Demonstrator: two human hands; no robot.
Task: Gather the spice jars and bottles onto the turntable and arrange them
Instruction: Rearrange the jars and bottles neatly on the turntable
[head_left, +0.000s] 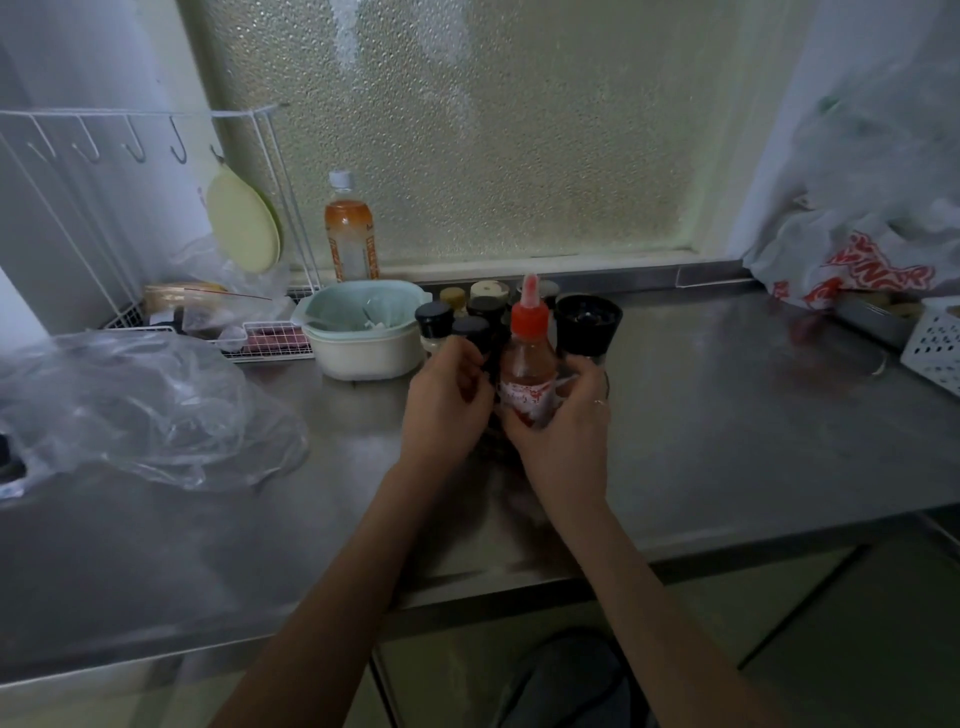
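Red-capped sauce bottle (527, 364) stands upright at the near edge of the jar cluster, mid-worktop (727, 415); take it as the landmark. Right hand (563, 421) wraps its lower body, fingers closed round the label. Left hand (447, 400) is just left of it, fingers curled against a dark-lidded jar (471, 332); whether they grip it, cannot tell. Turntable hidden beneath the hands and jars. Black grinder (587, 322) touches or nearly touches the bottle's right side.

Risks, as I judge: jars packed tight behind the bottle, so a nudge could topple one. Pale bowl (363, 332) sits close on the left. Orange drink bottle (348, 234), well behind and left, is not yet gathered.
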